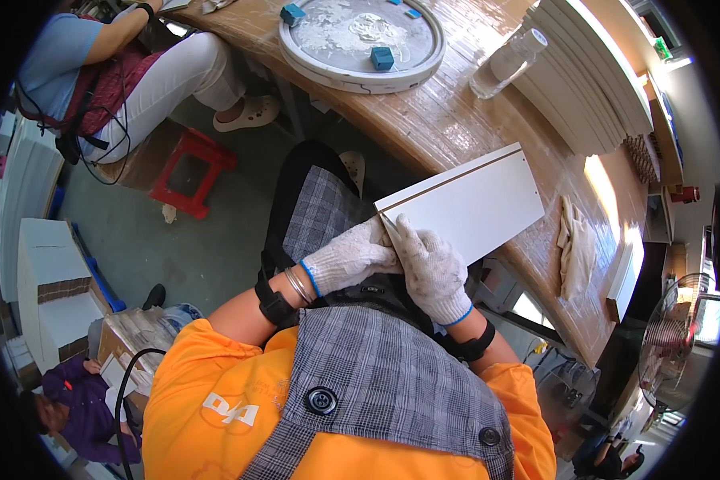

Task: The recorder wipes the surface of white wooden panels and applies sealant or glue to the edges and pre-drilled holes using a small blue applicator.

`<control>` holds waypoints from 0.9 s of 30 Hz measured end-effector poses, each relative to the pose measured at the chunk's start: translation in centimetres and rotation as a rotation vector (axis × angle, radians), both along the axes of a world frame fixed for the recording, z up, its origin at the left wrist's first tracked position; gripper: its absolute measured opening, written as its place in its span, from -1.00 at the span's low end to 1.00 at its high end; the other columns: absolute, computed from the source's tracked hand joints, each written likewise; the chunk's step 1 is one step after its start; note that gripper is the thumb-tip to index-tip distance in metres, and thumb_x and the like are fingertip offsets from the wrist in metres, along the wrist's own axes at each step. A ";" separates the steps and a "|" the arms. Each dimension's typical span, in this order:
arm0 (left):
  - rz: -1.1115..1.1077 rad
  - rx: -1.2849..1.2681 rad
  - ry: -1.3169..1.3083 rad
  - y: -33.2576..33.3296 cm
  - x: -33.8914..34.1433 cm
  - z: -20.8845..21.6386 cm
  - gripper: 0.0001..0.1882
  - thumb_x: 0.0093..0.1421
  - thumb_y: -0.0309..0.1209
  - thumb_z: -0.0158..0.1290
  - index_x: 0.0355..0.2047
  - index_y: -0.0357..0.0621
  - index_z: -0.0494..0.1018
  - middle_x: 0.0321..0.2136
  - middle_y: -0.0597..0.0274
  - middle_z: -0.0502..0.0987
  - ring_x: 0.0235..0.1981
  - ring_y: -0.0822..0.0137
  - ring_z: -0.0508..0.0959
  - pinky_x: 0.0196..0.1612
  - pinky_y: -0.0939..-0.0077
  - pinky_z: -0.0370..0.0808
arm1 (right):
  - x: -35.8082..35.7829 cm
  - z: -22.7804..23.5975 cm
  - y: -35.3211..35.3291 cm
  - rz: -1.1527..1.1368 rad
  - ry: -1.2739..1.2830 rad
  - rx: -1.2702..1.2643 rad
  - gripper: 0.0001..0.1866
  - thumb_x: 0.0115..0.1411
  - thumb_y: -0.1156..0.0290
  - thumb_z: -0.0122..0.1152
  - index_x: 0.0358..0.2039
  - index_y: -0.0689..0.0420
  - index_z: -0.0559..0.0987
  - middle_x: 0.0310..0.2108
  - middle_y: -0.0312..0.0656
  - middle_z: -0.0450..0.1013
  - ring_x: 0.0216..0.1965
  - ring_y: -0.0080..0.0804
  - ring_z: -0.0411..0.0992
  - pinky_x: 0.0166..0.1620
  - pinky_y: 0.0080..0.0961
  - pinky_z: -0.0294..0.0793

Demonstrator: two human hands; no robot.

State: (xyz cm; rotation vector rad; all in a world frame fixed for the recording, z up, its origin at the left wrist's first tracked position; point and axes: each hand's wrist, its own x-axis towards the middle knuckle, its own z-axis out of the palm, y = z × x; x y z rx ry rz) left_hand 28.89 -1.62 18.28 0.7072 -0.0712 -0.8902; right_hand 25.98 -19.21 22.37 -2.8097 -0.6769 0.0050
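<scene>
A flat white board (464, 204) with a narrow groove along its far long side rests partly over the table edge, its near end held toward my body. My left hand (352, 256), in a white knit glove with a blue cuff, is closed at the board's near left corner. My right hand (432, 272), gloved alike, grips the near end with its fingers bent over the edge. Both hands nearly touch there. A thin strip shows between them along that end; whether it is a separate piece, I cannot tell. The undersides of the fingers are hidden.
Plastic film covers the wooden table (424, 128). On it stand a round tray (360, 86) with white paste and blue blocks, a clear bottle (504, 68), stacked white boards (584, 80) and a cloth (576, 248). A fan (668, 344) is at right, a red stool (188, 172) at left.
</scene>
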 end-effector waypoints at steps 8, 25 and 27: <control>-0.008 0.263 -0.362 -0.1 0.0 -2.5 -0.32 0.20 -0.63 -0.06 0.31 -0.12 0.01 0.13 0.10 0.32 0.12 0.26 0.41 0.17 0.29 0.42 | -0.2 -0.1 0.0 -0.069 -0.050 0.091 -0.41 0.06 0.42 0.11 0.17 0.01 0.37 -0.32 -0.13 0.45 -0.26 -0.17 0.49 -0.24 -0.25 0.50; -0.005 -0.016 0.063 0.2 -0.1 0.0 -0.24 0.13 -0.60 -0.01 0.34 -0.12 0.01 0.18 0.09 0.32 0.15 0.19 0.41 0.19 0.12 0.37 | 9.4 -1.0 -7.0 -0.311 -0.222 -0.076 -0.54 0.14 0.54 -0.07 0.11 0.16 0.35 -0.29 0.03 0.39 -0.27 -0.01 0.42 -0.20 -0.20 0.45; -0.016 -0.032 0.071 0.1 0.0 -0.1 -0.28 0.14 -0.61 -0.02 0.32 -0.12 0.04 0.16 0.09 0.34 0.14 0.21 0.42 0.17 0.16 0.39 | 5.3 -0.1 -2.6 -0.147 -0.243 -0.045 -0.54 0.11 0.54 0.00 0.08 0.07 0.35 -0.37 -0.08 0.41 -0.30 -0.08 0.45 -0.24 -0.22 0.48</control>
